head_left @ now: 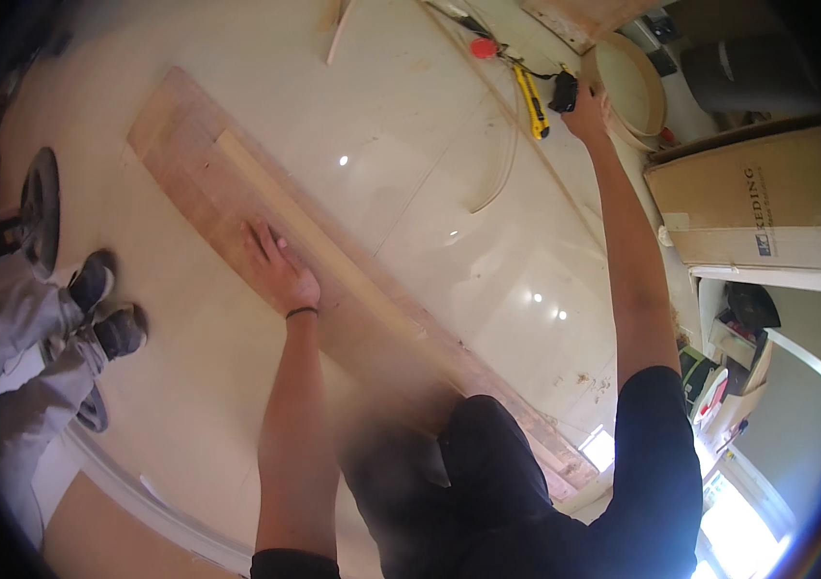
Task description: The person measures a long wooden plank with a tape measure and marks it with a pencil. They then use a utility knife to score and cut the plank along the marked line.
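A long, wide wooden board point(167, 121) lies slantwise on the floor, its near end hidden beneath my legs. On top of it rests a narrower, pale wooden strip point(319, 241). My left hand point(280, 273) lies flat on the board beside the strip, fingers stretched out. At the far right, my right hand point(587, 114) grips a small, black, boxy tape measure point(564, 92). Just left of that hand is a yellow utility knife point(532, 103) on the floor. A round red thing point(484, 48) lies a little farther off.
A thin wooden strip point(512, 121) and a curved offcut point(502, 181) lie on the tiled floor. Along the right stand a cardboard box point(753, 198), a round pale hoop point(656, 82) and cluttered shelves. At left, another person's shoes point(121, 331) rest near a black wheel point(41, 212).
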`<state>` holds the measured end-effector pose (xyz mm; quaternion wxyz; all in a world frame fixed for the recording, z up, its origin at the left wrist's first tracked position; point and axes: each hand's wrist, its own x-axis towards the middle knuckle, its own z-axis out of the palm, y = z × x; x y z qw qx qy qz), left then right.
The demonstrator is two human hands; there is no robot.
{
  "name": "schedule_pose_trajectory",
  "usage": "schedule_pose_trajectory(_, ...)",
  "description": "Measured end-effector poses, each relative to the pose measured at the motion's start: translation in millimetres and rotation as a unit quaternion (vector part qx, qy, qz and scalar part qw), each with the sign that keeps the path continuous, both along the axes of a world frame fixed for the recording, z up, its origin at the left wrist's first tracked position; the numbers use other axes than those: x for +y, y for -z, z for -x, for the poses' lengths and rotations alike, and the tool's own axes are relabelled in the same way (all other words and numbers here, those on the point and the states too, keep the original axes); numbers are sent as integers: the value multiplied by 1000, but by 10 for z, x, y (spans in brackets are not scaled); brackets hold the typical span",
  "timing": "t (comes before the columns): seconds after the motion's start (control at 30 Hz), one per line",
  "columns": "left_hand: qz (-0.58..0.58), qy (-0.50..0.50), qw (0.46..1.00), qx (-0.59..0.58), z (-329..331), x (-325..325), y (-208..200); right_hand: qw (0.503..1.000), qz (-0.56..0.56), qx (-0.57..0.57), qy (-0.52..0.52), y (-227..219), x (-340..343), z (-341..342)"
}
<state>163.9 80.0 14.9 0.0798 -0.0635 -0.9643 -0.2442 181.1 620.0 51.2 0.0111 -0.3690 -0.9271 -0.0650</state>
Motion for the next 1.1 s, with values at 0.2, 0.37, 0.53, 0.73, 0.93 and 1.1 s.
schedule_pose_trajectory(0.2,6,2,1000,17,-7,3,-1,994,46,89,-43,317,-560,60)
schedule_pose_trajectory(0.37,10,2,1000,20,5,-13,15,987,135,85,14,445,-452,-178)
schedule_pose_trajectory(0.53,-18,-14,1000,12,3,-33,46,937,310,143,71,-291,-693,-1389)
schedule_pose_trajectory(0.73,-29,-32,999,-11,-10,-18,27,815,529,213,102,-1026,-2210,-2100)
schedule_pose_trajectory(0.93,-28,-29,999,0,-18,-12,33,580,704,355,204,-1241,-3273,-1662)
schedule_pose_trajectory(1.1,-17,-17,1000,13,-2,-37,77,561,729,356,161,-1216,-3645,-1490)
